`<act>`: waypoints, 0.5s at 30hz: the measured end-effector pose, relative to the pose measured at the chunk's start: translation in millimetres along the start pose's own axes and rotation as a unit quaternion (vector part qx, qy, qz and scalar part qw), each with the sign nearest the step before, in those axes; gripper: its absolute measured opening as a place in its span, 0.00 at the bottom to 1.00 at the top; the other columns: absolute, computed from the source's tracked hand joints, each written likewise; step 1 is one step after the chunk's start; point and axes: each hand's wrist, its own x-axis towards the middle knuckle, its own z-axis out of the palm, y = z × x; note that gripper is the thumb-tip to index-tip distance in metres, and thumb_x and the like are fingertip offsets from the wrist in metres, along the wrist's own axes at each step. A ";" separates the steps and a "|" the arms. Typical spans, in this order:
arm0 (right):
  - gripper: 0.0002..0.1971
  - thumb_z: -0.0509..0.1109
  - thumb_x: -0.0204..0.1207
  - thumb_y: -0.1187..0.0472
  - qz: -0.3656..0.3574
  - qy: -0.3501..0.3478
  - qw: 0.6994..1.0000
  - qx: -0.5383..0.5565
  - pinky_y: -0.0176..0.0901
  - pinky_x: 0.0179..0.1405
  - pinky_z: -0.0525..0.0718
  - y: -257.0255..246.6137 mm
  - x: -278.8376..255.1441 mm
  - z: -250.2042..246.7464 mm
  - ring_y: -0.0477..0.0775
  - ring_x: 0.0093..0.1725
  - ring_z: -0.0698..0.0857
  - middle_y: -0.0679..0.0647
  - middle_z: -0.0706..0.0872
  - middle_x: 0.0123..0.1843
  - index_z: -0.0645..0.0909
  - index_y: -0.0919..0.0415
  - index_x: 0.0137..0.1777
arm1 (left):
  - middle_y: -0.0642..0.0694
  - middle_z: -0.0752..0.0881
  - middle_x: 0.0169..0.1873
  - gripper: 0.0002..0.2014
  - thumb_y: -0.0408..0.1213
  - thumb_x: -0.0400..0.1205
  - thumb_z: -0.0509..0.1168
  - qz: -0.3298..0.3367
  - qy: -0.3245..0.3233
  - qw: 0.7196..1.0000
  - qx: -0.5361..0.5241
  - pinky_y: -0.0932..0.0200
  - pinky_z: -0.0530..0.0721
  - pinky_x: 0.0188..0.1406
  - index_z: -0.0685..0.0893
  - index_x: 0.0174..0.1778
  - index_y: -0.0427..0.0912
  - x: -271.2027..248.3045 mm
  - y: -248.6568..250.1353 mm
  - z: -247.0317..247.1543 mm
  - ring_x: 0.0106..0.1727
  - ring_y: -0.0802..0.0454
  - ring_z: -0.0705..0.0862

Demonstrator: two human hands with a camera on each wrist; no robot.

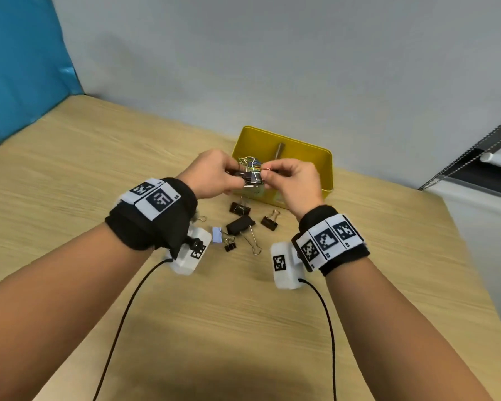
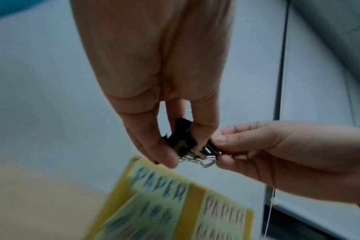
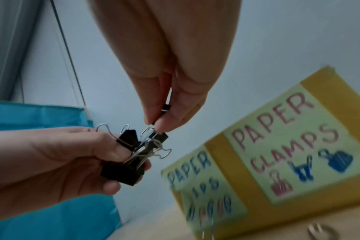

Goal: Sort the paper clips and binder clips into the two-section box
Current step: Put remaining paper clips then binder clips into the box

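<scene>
Binder clips [image 3: 131, 155] bunched in left hand [image 1: 211, 176] fingers; right hand [image 1: 295, 180] fingers pinch one clip above yellow box [image 1: 307, 157].

Wooden table [image 1: 99, 169], grey wall [image 1: 272, 53]

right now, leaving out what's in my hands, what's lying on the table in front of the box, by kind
black binder clips: 4
pale blue piece, kind unclear: 1
wire loop, partly hidden: 1
total: 6
</scene>
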 end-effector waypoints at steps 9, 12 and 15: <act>0.12 0.70 0.75 0.64 0.055 0.138 0.980 -0.130 0.37 0.60 0.80 13.6 50.5 -68.0 0.52 0.53 0.86 0.57 0.91 0.54 0.87 0.61 0.57 | 0.41 0.85 0.62 0.27 0.40 0.74 0.72 0.078 -0.027 0.988 0.133 0.58 0.78 0.61 0.78 0.69 0.40 74.4 86.7 46.7 0.64 0.45 0.82; 0.15 0.67 0.76 0.68 0.081 0.081 0.976 -0.187 0.38 0.66 0.78 22.2 47.3 -76.3 0.53 0.63 0.85 0.55 0.89 0.61 0.86 0.59 0.60 | 0.42 0.81 0.68 0.28 0.37 0.76 0.70 0.058 -0.108 0.987 0.104 0.53 0.76 0.71 0.72 0.74 0.42 77.8 76.8 54.2 0.69 0.48 0.80; 0.16 0.63 0.77 0.71 0.066 0.105 0.970 -0.207 0.36 0.65 0.76 22.1 36.4 -74.1 0.53 0.64 0.84 0.55 0.88 0.62 0.86 0.59 0.59 | 0.43 0.83 0.66 0.24 0.31 0.79 0.66 0.058 -0.106 0.992 0.033 0.55 0.77 0.70 0.75 0.72 0.44 64.4 62.6 42.7 0.67 0.51 0.80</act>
